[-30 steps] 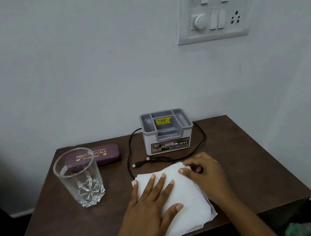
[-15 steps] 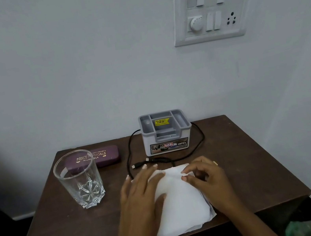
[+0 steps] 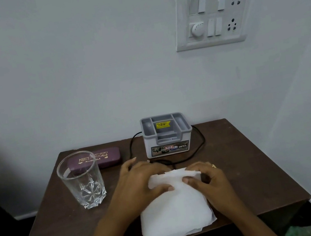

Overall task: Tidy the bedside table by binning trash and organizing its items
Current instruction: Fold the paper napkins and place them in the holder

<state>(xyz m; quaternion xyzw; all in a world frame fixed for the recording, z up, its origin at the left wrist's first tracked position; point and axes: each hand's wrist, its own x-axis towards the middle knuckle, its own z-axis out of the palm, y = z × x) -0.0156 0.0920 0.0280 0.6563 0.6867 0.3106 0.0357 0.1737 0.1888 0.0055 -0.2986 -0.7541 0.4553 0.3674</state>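
Observation:
A stack of white tissue sheets (image 3: 175, 212) lies at the front of the dark wooden bedside table (image 3: 263, 171), its near edge hanging over the table's front. My left hand (image 3: 139, 185) holds the sheets' far left corner, thumb on top and fingers curled round the edge. My right hand (image 3: 209, 179) pinches the far right corner between thumb and fingers. The far edge of the sheets is lifted and folded toward me. A grey plastic organizer (image 3: 167, 134) stands at the back, with a black cable (image 3: 199, 147) looping round it.
An empty cut glass tumbler (image 3: 81, 179) stands at the left. Behind it lies a maroon spectacle case (image 3: 103, 158). A switchboard (image 3: 212, 10) is on the wall above. Something green (image 3: 295, 233) shows at the bottom right, below the table.
My left hand moved from lying flat on the sheets up to their far left corner and took hold. Both hands have drawn the far edge up and toward me.

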